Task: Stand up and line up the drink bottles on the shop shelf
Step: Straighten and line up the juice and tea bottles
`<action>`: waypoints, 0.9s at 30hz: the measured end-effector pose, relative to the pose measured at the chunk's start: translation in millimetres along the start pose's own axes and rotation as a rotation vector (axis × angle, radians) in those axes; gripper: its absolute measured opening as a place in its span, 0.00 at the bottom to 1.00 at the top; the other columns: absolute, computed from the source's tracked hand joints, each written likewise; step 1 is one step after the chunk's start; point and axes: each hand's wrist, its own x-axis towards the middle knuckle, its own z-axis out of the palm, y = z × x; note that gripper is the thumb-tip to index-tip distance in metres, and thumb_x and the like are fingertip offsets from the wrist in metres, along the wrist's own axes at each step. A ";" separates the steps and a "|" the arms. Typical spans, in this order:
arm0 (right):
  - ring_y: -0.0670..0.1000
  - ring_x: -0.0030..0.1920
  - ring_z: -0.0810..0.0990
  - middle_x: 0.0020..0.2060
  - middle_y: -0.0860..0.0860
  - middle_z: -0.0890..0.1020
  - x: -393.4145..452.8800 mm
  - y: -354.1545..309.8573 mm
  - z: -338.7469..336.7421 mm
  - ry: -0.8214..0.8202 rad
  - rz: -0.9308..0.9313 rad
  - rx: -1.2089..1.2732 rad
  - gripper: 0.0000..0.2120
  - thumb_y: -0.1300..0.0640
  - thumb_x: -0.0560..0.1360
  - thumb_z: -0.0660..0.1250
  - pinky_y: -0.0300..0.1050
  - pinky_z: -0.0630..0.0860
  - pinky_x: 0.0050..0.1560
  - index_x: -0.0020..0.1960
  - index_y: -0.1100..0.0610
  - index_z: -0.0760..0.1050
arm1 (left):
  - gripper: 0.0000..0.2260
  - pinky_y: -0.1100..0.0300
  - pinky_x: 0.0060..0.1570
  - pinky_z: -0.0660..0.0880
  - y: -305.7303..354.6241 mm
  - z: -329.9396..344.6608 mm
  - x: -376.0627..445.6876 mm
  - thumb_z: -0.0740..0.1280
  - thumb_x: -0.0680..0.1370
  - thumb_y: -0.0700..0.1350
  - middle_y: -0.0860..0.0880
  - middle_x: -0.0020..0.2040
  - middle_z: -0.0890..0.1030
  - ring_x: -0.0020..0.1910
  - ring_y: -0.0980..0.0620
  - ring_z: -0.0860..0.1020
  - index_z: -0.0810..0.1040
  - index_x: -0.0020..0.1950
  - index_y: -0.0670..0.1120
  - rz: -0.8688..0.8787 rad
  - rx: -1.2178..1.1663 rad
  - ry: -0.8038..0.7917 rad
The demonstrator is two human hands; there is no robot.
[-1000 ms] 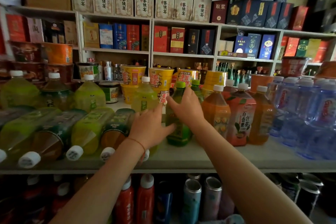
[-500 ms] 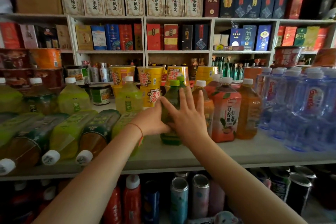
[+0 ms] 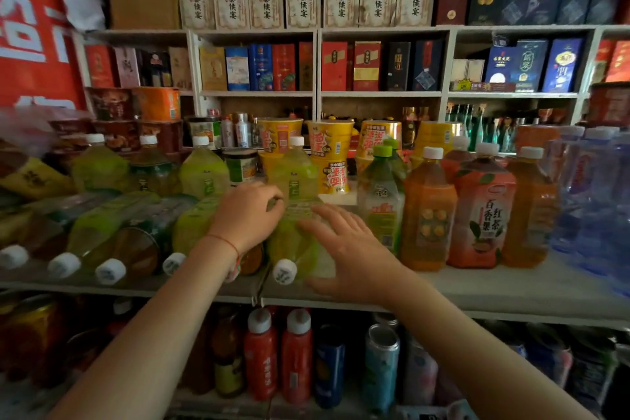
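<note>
Both hands work a lying green bottle (image 3: 300, 245), its cap at the shelf (image 3: 511, 286) edge: left hand (image 3: 247, 215) fingers curled on it, right hand (image 3: 344, 249) fingers spread; at 3 o'clock, upright "百香果红茶" bottle (image 3: 482, 211).

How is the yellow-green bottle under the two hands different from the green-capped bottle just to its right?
The yellow-green bottle lies on its side, white cap toward the shelf edge; the green-capped bottle stands upright. The first has a white cap, the second a green one. The left hand and right hand rest on the lying bottle; nothing touches the standing one. Both are clear plastic drink bottles on the same shelf.
</note>
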 end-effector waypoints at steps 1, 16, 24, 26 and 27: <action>0.56 0.80 0.48 0.80 0.54 0.53 1.2 -7.5 4.1 -0.043 0.005 0.057 0.44 0.35 0.71 0.70 0.58 0.48 0.77 0.80 0.44 0.53 | 0.12 0.52 0.55 0.75 -5.6 -0.5 -4.3 0.62 0.82 0.49 0.49 0.57 0.81 0.58 0.48 0.77 0.83 0.58 0.49 -0.001 0.016 -0.008; 0.56 0.59 0.80 0.57 0.50 0.82 39.2 -28.7 22.0 0.608 -0.021 0.034 0.24 0.38 0.76 0.62 0.54 0.79 0.50 0.61 0.54 0.79 | 0.22 0.44 0.63 0.69 -21.8 2.9 -27.2 0.59 0.79 0.48 0.48 0.58 0.79 0.63 0.43 0.73 0.69 0.74 0.56 0.061 -0.100 -0.121; 0.52 0.53 0.78 0.51 0.49 0.80 83.0 -12.6 -36.0 0.527 0.417 0.003 0.20 0.39 0.80 0.61 0.51 0.72 0.57 0.58 0.55 0.75 | 0.45 0.47 0.63 0.73 19.7 2.4 -7.7 0.72 0.69 0.69 0.49 0.64 0.79 0.63 0.45 0.77 0.58 0.78 0.51 -0.018 -0.216 -0.256; 0.55 0.62 0.76 0.59 0.53 0.78 89.5 -12.1 -36.0 0.436 0.441 -0.054 0.21 0.44 0.82 0.60 0.55 0.70 0.65 0.70 0.53 0.67 | 0.44 0.45 0.64 0.73 31.2 8.6 1.1 0.71 0.69 0.70 0.49 0.67 0.78 0.64 0.45 0.77 0.59 0.78 0.52 -0.044 -0.209 -0.225; 0.57 0.64 0.75 0.63 0.56 0.76 89.9 -11.7 -33.2 0.367 0.430 -0.118 0.24 0.46 0.82 0.60 0.57 0.69 0.67 0.75 0.50 0.61 | 0.41 0.45 0.64 0.73 32.5 12.3 6.6 0.70 0.70 0.69 0.50 0.66 0.78 0.63 0.45 0.77 0.61 0.76 0.52 -0.037 -0.183 -0.209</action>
